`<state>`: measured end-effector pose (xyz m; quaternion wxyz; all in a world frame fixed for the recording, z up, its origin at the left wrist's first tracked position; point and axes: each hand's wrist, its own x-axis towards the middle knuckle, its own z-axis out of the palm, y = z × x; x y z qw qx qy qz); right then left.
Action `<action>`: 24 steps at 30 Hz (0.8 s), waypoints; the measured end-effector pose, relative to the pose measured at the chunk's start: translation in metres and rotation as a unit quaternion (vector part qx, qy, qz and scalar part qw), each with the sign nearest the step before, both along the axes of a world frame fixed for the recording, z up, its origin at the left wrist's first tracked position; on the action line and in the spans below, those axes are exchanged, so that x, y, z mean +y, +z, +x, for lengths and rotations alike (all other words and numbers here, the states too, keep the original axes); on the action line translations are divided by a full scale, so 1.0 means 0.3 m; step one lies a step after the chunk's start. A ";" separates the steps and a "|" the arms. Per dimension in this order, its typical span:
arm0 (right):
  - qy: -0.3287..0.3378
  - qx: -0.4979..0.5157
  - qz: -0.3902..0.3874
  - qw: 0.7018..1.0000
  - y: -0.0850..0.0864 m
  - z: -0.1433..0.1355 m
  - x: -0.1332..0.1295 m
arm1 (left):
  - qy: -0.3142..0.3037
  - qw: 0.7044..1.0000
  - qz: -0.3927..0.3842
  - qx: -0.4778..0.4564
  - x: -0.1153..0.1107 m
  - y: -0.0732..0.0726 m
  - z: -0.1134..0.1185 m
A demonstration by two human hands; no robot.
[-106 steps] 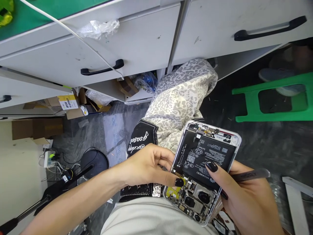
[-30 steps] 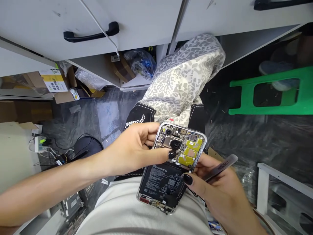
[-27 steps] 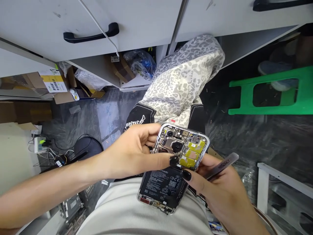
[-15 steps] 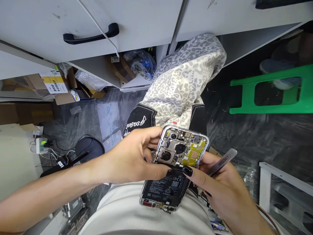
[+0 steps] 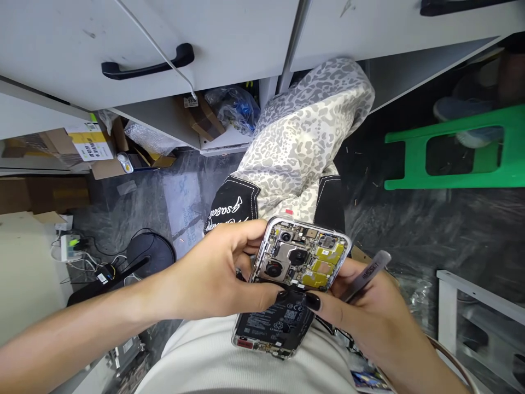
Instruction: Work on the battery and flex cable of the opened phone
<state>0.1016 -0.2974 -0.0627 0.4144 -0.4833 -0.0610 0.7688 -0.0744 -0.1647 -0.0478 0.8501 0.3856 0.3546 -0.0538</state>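
Note:
An opened smartphone (image 5: 301, 257) is held in front of my body, its camera modules and circuit board bare at the upper end. Its black battery (image 5: 279, 323) fills the lower part. My left hand (image 5: 221, 273) grips the left edge, with the thumb pressed near the top of the battery. On the opposite edge, my right hand (image 5: 369, 317) holds the phone, its thumb also by the battery's top. Metal tweezers (image 5: 369, 276) stick out between that hand's thumb and fingers; their tips are hidden.
White cabinets (image 5: 229, 38) stand ahead, with a cardboard box (image 5: 200, 117) and plastic bags on the low shelf. A green stool (image 5: 451, 148) is at the right, above a white metal frame (image 5: 449, 312). Cables and a black round base (image 5: 150, 249) lie left.
The phone and both hands sit slightly lower in view. Both thumbs stay by the battery's top edge, and the grip looks the same.

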 end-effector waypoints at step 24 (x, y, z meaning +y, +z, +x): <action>0.093 -0.057 0.044 0.993 -0.001 0.057 0.010 | 0.013 1.000 -0.002 -0.015 -0.008 -0.001 0.014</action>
